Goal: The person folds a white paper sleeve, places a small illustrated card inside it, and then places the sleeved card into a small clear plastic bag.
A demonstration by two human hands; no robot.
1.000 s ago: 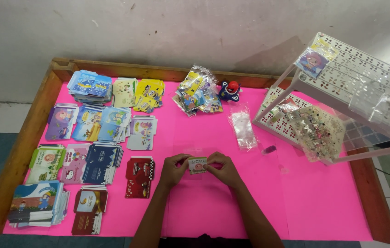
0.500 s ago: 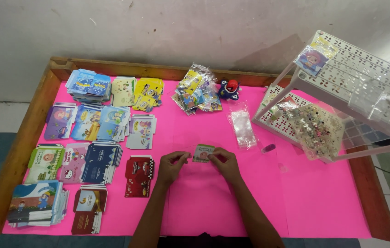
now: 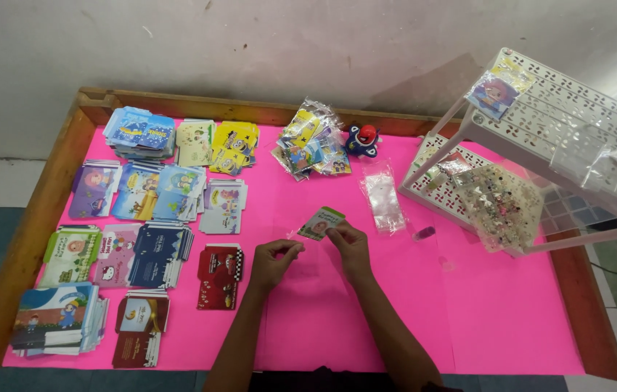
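Observation:
My right hand (image 3: 352,247) pinches a small green and white printed card (image 3: 321,223) by its lower right edge, tilted above the pink table cover (image 3: 512,312). My left hand (image 3: 274,260) is just left of it with fingertips pinched together; a thin clear wrapper seems to stretch from them toward the card. A clear plastic sleeve (image 3: 383,201) lies flat on the table to the right of the card.
Several stacks of printed cards (image 3: 156,247) fill the left half of the table. A pile of wrapped card packets (image 3: 310,148) and a blue and red toy (image 3: 364,138) sit at the back. A white perforated rack (image 3: 555,123) with a glittery bag (image 3: 501,203) stands at right.
Both hands have moved away from me across the table. The card went from level between both hands to tilted in my right hand, and my left hand has drawn apart to the left.

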